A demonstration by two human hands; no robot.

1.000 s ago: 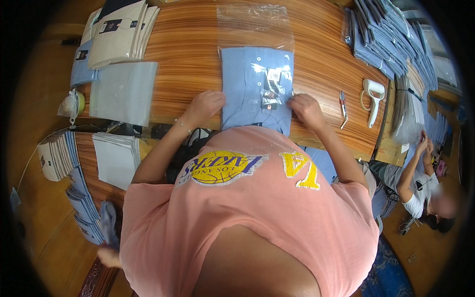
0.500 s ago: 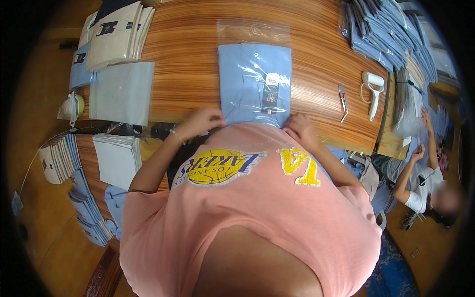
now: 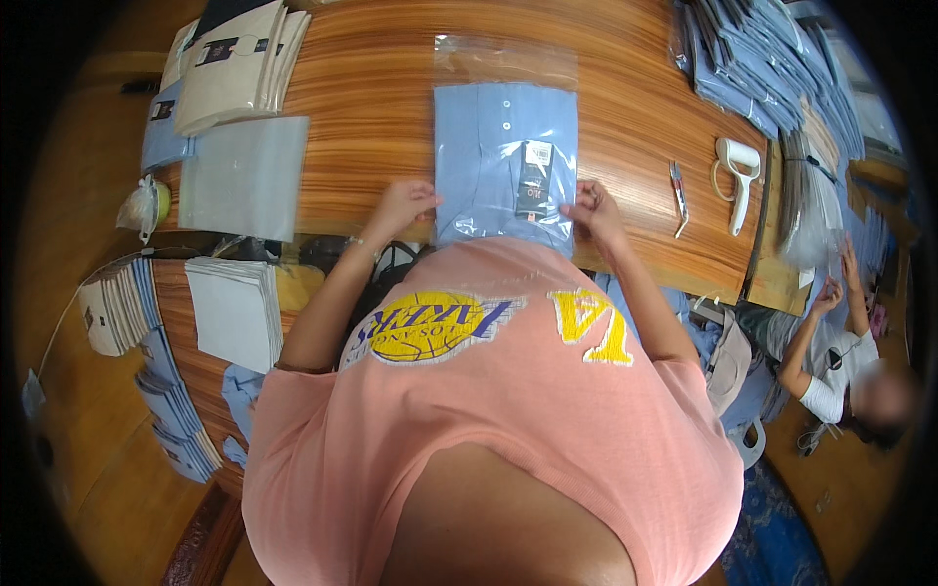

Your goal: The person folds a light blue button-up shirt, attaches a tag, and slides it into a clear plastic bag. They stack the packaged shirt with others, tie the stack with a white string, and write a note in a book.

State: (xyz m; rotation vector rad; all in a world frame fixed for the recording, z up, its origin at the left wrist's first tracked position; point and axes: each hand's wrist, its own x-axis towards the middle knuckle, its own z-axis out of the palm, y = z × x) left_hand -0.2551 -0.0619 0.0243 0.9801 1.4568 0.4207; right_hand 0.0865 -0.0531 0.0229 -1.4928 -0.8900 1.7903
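A folded light-blue shirt lies on the wooden table in front of me, inside a clear plastic bag. The bag's flap stretches flat beyond the shirt's far edge. Under the plastic, a dark hang tag with a white label rests on the shirt's right side. My left hand is closed at the left edge of the bag, fingertips pinched against it. On the opposite edge my right hand pinches the bag, its thumb over the plastic. My body hides the near end of the bag.
Clear empty bags lie at left, beside stacked beige shirts. White sheets sit lower left. To the right are tweezers, a white lint roller and a pile of bagged blue shirts. Another person works at far right.
Both hands have moved away from me along the bag's sides, up from its near corners. The hang tag now sits straighter and the shirt has shifted slightly under the plastic.
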